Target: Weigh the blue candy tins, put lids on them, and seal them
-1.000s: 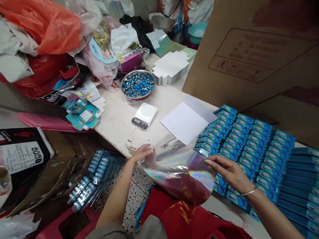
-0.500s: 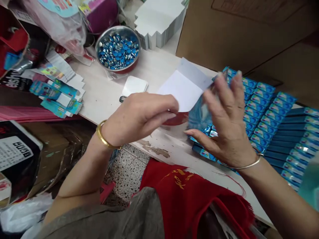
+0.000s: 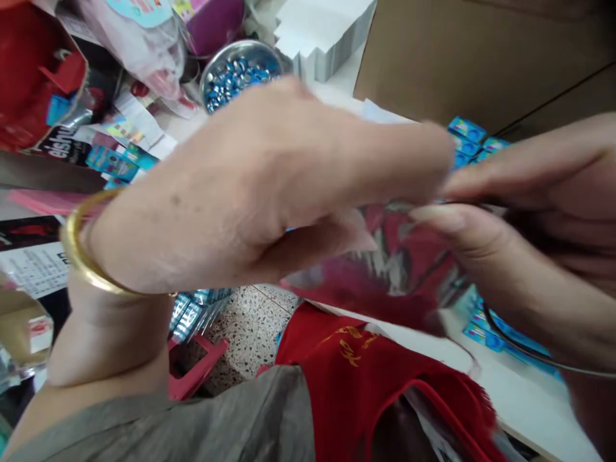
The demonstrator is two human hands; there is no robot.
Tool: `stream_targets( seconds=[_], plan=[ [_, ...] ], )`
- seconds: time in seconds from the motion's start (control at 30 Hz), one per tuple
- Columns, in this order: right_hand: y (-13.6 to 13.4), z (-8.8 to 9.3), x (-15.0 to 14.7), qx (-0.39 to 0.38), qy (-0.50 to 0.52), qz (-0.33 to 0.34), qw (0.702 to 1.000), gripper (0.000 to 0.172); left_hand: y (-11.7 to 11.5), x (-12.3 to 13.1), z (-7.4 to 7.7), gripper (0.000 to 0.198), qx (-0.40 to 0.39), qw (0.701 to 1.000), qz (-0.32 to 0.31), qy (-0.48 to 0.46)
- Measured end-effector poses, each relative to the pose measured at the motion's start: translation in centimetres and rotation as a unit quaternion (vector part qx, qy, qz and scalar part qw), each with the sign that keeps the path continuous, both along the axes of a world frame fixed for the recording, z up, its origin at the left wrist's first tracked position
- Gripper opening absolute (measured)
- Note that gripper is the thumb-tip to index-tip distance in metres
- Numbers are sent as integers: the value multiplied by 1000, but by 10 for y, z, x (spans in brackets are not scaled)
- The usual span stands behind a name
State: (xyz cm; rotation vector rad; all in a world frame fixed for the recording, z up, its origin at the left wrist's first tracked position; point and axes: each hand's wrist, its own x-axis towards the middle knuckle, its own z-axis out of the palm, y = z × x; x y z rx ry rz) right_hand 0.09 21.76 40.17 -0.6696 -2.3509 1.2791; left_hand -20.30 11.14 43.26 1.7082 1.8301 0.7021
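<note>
My left hand (image 3: 269,186), with a gold bangle at its wrist, is raised close to the camera, its fingers pinched together. Facing it, my right hand (image 3: 520,224) pinches with thumb and forefinger. Between them stretches a clear, shiny plastic bag (image 3: 389,276), with the red cloth showing through it. Both hands seem to grip its upper edge, though my left fingertips are partly hidden. Behind my left hand shows the edge of a white card (image 3: 380,112), mostly covered.
A metal bowl (image 3: 212,80) of blue and silver caps stands at the back, near a stack of white cut card (image 3: 322,32). Large cardboard (image 3: 462,58) rises at the back right. Blue printed boxes (image 3: 466,131) line the right. Red cloth (image 3: 346,372) lies over my lap.
Both hands have come up closer to the camera. My right hand, spread beside the plastic before, now pinches the bag, which has moved over the red cloth. The white card is now mostly covered.
</note>
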Motion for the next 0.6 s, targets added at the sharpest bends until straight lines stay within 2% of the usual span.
stream_targets(
  seconds=[0.07,0.1,0.17,0.27,0.33,0.4,0.43,0.5,0.6],
  plan=[
    [0,-5,16,61,-2,-50,997,8,1,1,1,28,22,997,-69,15],
    [2,-9,24,79,8,-69,994,8,-1,1,-3,27,60,995,-81,19],
    [7,-20,37,86,38,-79,993,9,-3,2,-17,26,126,988,-87,11],
    [16,-35,49,104,31,-70,992,8,7,9,-42,19,156,984,-68,-51],
    [18,-41,50,146,14,-69,987,23,20,19,-51,17,158,981,-58,-98],
    [16,-43,47,195,9,-68,978,36,33,31,-53,16,163,977,-62,-126],
    [14,-43,45,214,12,-70,974,36,38,36,-52,15,162,976,-65,-129],
    [10,-42,43,228,26,-76,970,26,46,46,-48,14,155,978,-66,-123],
    [9,-38,49,201,47,-86,975,14,53,58,-42,8,121,985,-57,-112]
  ],
)
